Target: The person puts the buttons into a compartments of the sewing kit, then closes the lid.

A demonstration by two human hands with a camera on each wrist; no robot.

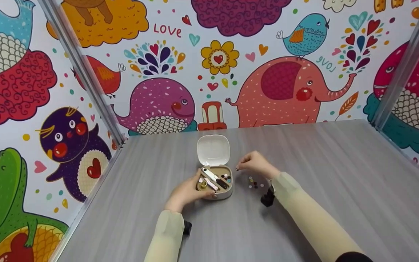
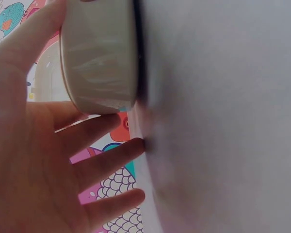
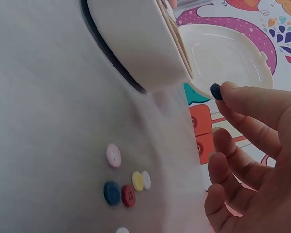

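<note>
A small white box (image 1: 226,195) stands on the table with its lid (image 1: 213,150) raised. My left hand (image 1: 186,192) grips it, thumb at the front and fingers along the left side. Inside lie a white tool with a black handle (image 1: 221,183), a slim pale pink item (image 1: 211,185), a small gold round thing (image 1: 203,184) and several buttons (image 1: 226,178). Right of the box, my right hand (image 1: 256,163) pinches a dark button (image 3: 216,91) between thumb and index finger, above the table and apart from the box.
Several loose buttons lie on the table (image 1: 304,153) right of the box, among them a blue button (image 3: 112,193), a red button (image 3: 128,196), a pink button (image 3: 114,155) and a yellow button (image 3: 137,181). Cartoon-printed walls (image 1: 180,54) border the table.
</note>
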